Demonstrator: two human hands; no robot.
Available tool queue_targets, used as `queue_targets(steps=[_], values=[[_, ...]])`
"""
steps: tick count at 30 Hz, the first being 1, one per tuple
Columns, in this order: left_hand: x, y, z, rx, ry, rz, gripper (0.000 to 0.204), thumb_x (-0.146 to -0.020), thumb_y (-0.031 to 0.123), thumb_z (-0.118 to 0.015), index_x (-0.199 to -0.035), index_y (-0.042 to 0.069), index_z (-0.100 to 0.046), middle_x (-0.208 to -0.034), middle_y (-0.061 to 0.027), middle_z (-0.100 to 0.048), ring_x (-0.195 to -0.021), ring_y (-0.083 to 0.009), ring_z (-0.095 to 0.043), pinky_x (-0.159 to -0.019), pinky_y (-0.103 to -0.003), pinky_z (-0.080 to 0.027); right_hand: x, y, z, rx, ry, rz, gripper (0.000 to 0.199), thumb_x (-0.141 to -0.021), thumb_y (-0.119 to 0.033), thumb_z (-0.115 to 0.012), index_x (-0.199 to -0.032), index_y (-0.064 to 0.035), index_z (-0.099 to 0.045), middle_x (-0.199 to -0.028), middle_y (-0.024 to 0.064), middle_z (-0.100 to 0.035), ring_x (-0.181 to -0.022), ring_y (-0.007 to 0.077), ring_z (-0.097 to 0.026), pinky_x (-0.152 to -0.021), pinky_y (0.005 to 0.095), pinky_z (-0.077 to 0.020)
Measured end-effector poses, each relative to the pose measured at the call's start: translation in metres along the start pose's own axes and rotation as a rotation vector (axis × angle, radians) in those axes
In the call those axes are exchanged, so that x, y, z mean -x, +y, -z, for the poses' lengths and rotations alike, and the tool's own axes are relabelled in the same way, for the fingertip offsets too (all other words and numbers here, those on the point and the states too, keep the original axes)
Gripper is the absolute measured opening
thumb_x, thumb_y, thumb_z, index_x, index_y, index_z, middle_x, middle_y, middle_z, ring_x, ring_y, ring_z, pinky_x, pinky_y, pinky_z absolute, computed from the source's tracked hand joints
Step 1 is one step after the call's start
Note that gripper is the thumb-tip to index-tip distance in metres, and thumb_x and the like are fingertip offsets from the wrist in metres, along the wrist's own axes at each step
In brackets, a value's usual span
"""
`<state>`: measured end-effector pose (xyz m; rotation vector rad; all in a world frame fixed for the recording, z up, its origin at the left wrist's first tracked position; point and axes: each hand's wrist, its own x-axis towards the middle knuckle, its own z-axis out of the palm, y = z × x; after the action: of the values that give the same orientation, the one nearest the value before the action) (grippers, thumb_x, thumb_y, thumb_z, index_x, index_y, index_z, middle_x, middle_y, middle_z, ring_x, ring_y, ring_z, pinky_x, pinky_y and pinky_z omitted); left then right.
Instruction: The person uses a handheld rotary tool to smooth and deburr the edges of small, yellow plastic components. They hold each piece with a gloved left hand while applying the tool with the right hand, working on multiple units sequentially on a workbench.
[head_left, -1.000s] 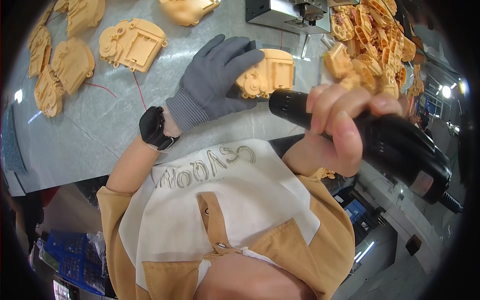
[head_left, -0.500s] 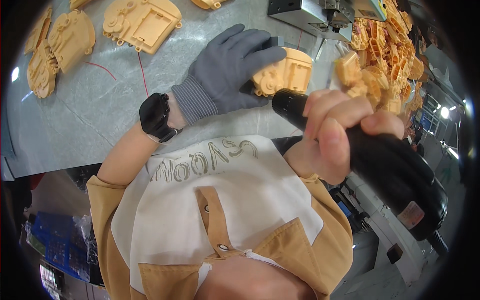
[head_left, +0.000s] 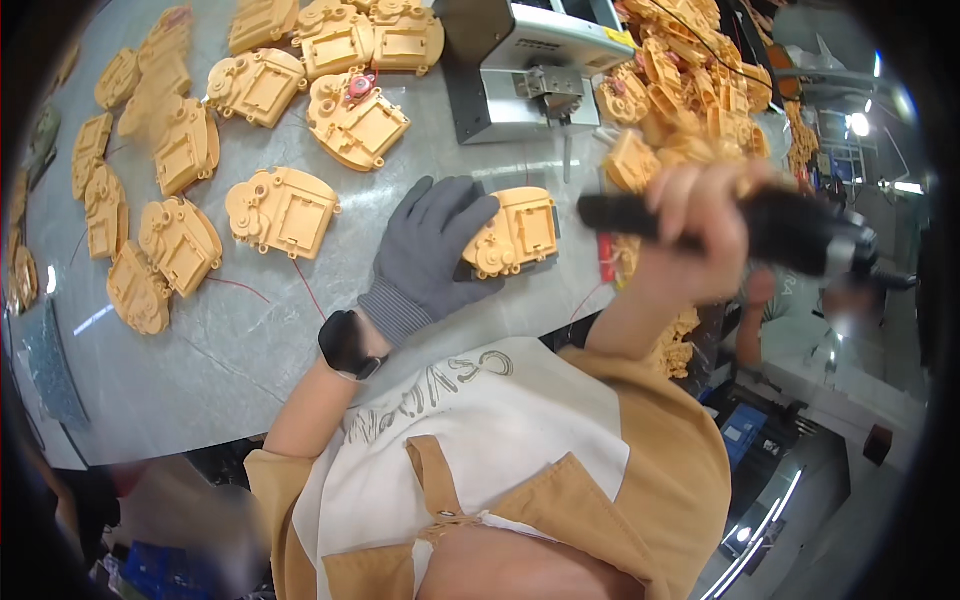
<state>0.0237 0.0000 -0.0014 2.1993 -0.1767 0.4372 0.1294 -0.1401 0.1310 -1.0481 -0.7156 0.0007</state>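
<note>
My left hand (head_left: 430,245), in a grey glove, steadies a yellow-orange plastic housing (head_left: 526,232) with its thumb and fingers at the left edge. The housing has a rectangular recess and round bosses facing up. It sits on a dark block (head_left: 545,266) that shows along its lower and right edges. My bare right hand (head_left: 700,225) is closed around a black electric screwdriver (head_left: 800,235), blurred by motion. The tool is held roughly level, its tip end pointing left toward the housing but apart from it.
Several similar housings (head_left: 285,212) lie across the grey table (head_left: 230,375) on the left, some with red wires. One housing carries a red part (head_left: 360,87). A metal machine (head_left: 530,75) stands behind the work. At the right is a large heap of yellow-orange parts (head_left: 690,90).
The screwdriver has swung up and away to the right from the housing, turning more level. My left hand stays on the housing. The view has shifted, showing more of the table.
</note>
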Motion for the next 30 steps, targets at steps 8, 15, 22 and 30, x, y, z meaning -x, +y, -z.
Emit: queue_targets(steps=[8,15,22,30], values=[[0.003,-0.003,0.001,0.015,0.013,-0.01,0.076,-0.05,0.023,-0.078,-0.116,0.01,-0.043,-0.116,-0.0137,-0.044,-0.103,-0.038,-0.044,-0.088,-0.044,-0.037,-0.064,0.055,-0.026,0.473,0.242,0.088,0.027,-0.067,0.004,-0.056,-0.092,0.0032,-0.045,-0.057,0.0053,-0.049,-0.043,0.0125,-0.046,-0.045,0.0232,-0.039],[0.003,-0.001,0.003,0.0,0.003,-0.007,0.08,-0.048,0.02,-0.079,-0.118,0.009,-0.042,-0.117,-0.0142,-0.045,-0.105,-0.0361,-0.045,-0.094,-0.044,-0.036,-0.013,0.017,-0.012,0.305,-0.072,-0.021,0.037,-0.069,0.006,-0.05,-0.104,-0.0014,-0.042,-0.058,0.0046,-0.045,-0.044,0.0156,-0.045,-0.052,0.0315,-0.0411],[0.009,-0.005,0.001,0.032,0.02,0.042,0.082,-0.053,0.031,-0.079,-0.119,0.005,-0.038,-0.116,-0.0136,-0.047,-0.109,-0.0285,-0.045,-0.099,-0.043,-0.032,0.021,0.013,-0.031,0.29,-0.135,-0.089,0.041,-0.07,0.002,-0.044,-0.11,-0.004,-0.036,-0.058,0.005,-0.041,-0.049,0.0162,-0.044,-0.054,0.0331,-0.0388],[0.01,-0.008,-0.003,0.04,0.057,0.027,0.085,-0.049,0.026,-0.08,-0.12,0.007,-0.038,-0.118,-0.0129,-0.046,-0.11,-0.0315,-0.045,-0.098,-0.044,-0.033,0.016,0.028,-0.036,0.364,-0.106,-0.068,0.039,-0.07,0.004,-0.046,-0.108,-0.0029,-0.038,-0.06,0.0073,-0.045,-0.048,0.0171,-0.043,-0.055,0.0354,-0.0395]])
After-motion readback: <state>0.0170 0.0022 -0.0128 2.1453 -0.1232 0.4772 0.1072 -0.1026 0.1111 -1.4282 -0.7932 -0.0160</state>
